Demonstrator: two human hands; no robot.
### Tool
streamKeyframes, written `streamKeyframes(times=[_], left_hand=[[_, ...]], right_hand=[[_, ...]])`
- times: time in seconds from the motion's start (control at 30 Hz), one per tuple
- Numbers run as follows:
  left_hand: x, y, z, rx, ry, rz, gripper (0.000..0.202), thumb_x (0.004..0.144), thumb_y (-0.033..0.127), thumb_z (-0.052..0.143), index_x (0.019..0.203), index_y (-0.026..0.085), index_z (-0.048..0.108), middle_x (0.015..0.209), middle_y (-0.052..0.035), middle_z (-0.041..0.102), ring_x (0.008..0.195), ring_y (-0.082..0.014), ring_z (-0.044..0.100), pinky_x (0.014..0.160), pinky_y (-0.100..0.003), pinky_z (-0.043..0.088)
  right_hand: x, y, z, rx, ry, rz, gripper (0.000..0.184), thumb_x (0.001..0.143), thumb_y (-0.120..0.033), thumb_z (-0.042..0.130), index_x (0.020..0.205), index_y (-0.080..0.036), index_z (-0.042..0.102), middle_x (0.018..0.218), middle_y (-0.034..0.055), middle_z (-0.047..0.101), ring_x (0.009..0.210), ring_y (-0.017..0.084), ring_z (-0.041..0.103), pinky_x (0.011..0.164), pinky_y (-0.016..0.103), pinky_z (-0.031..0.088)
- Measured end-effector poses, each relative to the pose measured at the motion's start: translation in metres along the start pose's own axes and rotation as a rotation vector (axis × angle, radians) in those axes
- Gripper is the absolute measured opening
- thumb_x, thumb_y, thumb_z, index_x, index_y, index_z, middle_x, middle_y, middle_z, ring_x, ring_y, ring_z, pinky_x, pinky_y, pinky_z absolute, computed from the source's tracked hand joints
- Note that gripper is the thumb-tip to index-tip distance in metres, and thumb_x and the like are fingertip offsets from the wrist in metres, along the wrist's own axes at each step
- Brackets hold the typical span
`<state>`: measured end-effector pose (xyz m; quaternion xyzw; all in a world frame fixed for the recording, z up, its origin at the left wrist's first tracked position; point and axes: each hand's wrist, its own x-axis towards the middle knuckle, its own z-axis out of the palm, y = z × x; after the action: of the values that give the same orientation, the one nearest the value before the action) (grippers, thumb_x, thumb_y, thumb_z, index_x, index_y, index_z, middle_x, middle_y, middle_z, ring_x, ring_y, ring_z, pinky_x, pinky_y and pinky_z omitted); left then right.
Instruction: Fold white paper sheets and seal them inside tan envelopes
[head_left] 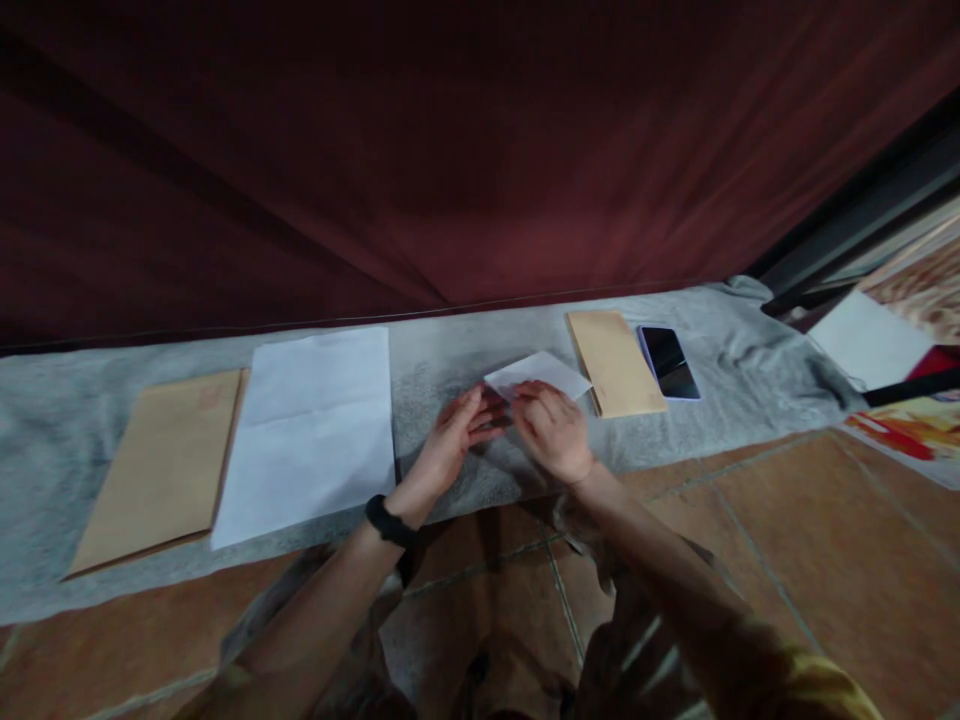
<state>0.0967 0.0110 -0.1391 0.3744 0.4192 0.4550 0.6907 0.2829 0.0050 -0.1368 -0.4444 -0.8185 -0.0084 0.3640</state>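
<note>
A small folded sheet of white paper is at the middle of the grey cloth. My right hand has its fingers curled and pressed on the near side of this paper. Just left of it, my left hand has its fingers apart, with the thumb close to the paper's left corner; nothing shows in its grasp. Whether the left fingertips touch the paper cannot be told. My hands hide the paper's near edge.
Larger white sheets with a crease lie to the left, beside a big brown envelope. On the right are smaller brown envelopes and a phone. Grey cloth covers the narrow surface; a dark red curtain hangs behind.
</note>
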Motion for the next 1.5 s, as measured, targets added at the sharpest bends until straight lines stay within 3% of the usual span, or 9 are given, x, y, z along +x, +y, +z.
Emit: streamKeyframes(times=[0.07,0.17,0.33,0.5,0.63,0.93,1.1,1.23,1.5], left_hand=[[0.003,-0.004,-0.002,-0.098,0.049,-0.073,0.049,0.079,0.047,0.076,0.117,0.018,0.067,0.111,-0.0105,0.074,0.093,-0.0213,0.072,0.077,-0.032,0.058],[0.007,-0.009,-0.011,-0.030,0.138,-0.062,0.043,0.074,0.029,0.077,0.114,0.019,0.068,0.102,-0.0049,0.074,0.084,-0.0157,0.069,0.072,-0.026,0.055],[0.023,-0.005,-0.033,0.524,0.268,0.121,0.048,0.083,0.018,0.059,0.130,0.019,0.062,0.078,0.0008,0.070,0.073,-0.0156,0.065,0.075,-0.030,0.054],[0.036,0.000,-0.037,0.973,0.247,0.251,0.052,0.088,0.011,0.049,0.139,0.016,0.057,0.111,-0.0092,0.074,0.099,-0.0219,0.069,0.097,-0.038,0.052],[0.035,-0.005,-0.028,1.119,0.292,0.277,0.051,0.093,0.011,0.044,0.144,0.013,0.051,0.135,-0.0159,0.066,0.117,-0.0261,0.067,0.104,-0.041,0.050],[0.028,-0.017,-0.012,1.057,0.444,0.312,0.051,0.094,0.009,0.038,0.142,0.017,0.051,0.140,-0.0116,0.064,0.123,-0.0234,0.064,0.108,-0.040,0.049],[0.029,-0.019,-0.013,0.893,0.499,0.336,0.050,0.095,0.013,0.036,0.142,0.017,0.050,0.137,-0.0122,0.065,0.125,-0.0252,0.062,0.109,-0.045,0.047],[0.029,-0.021,-0.011,0.848,0.506,0.343,0.049,0.095,0.015,0.037,0.143,0.019,0.051,0.137,-0.0116,0.065,0.124,-0.0253,0.062,0.110,-0.045,0.046],[0.033,-0.019,0.001,0.939,0.444,0.301,0.050,0.097,0.015,0.036,0.145,0.017,0.050,0.144,-0.0136,0.059,0.128,-0.0291,0.059,0.111,-0.049,0.044]], right_hand=[[-0.007,-0.010,0.018,0.019,-0.130,-0.053,0.022,0.101,-0.020,0.049,0.110,-0.019,0.068,0.117,0.0115,0.071,0.113,0.023,0.065,0.105,0.041,0.050],[-0.015,-0.024,0.035,0.114,-0.194,-0.017,0.027,0.102,-0.025,0.049,0.120,-0.017,0.066,0.123,0.0131,0.069,0.119,0.024,0.062,0.108,0.042,0.049],[-0.014,-0.029,0.035,0.370,-0.231,0.024,0.043,0.103,-0.038,0.045,0.141,-0.018,0.054,0.139,0.0124,0.060,0.134,0.022,0.052,0.117,0.044,0.043],[-0.011,-0.008,0.039,0.237,-0.191,0.242,0.046,0.107,-0.033,0.033,0.147,-0.018,0.050,0.151,0.0125,0.052,0.142,0.022,0.045,0.119,0.045,0.039],[-0.014,0.003,0.048,0.015,-0.312,0.249,0.054,0.106,-0.038,0.035,0.153,-0.011,0.042,0.159,0.0165,0.041,0.149,0.028,0.036,0.121,0.051,0.033],[-0.020,0.018,0.048,-0.172,-0.420,0.196,0.057,0.105,-0.044,0.042,0.155,-0.015,0.041,0.162,0.0123,0.037,0.150,0.029,0.033,0.125,0.054,0.021],[-0.012,0.035,0.031,-0.136,-0.333,0.249,0.053,0.106,-0.037,0.039,0.153,-0.012,0.043,0.158,0.0162,0.043,0.149,0.030,0.035,0.124,0.056,0.024],[-0.005,0.026,0.025,-0.053,-0.249,0.246,0.052,0.106,-0.032,0.034,0.154,-0.014,0.041,0.157,0.0147,0.044,0.148,0.026,0.037,0.124,0.053,0.027],[-0.016,0.006,0.044,-0.071,-0.391,0.217,0.052,0.106,-0.038,0.038,0.153,-0.016,0.044,0.160,0.0134,0.041,0.148,0.028,0.036,0.123,0.051,0.028]])
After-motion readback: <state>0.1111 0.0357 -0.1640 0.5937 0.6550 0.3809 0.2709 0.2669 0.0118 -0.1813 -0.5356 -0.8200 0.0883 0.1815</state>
